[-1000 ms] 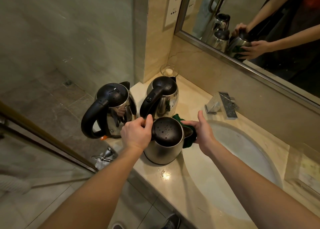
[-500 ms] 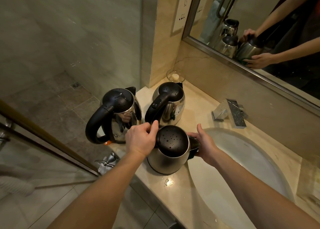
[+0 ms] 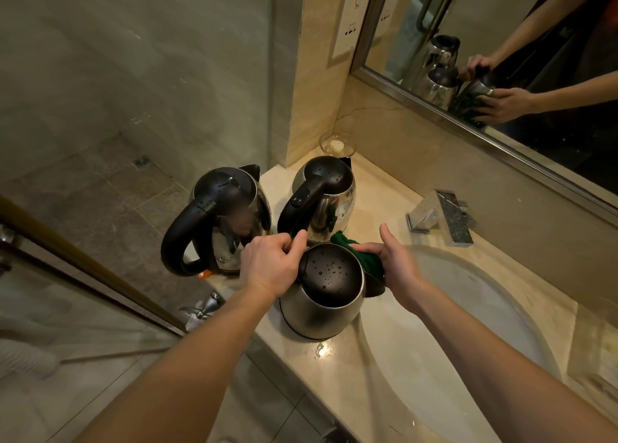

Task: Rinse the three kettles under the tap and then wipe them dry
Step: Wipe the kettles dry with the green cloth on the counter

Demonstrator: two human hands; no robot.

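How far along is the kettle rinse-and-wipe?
Rinsing looks done: droplets bead on all three lids and the tap is off. In hand: left hand grips the near kettle, right hand presses a green cloth to it. Left: the back kettle and left kettle show wet lids.

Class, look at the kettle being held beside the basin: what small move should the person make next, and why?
Probably sweep the green cloth up over the lid of the nearest kettle. Droplets sit on that black lid, the right hand presses the cloth to the far side, and the left hand steadies the handle.
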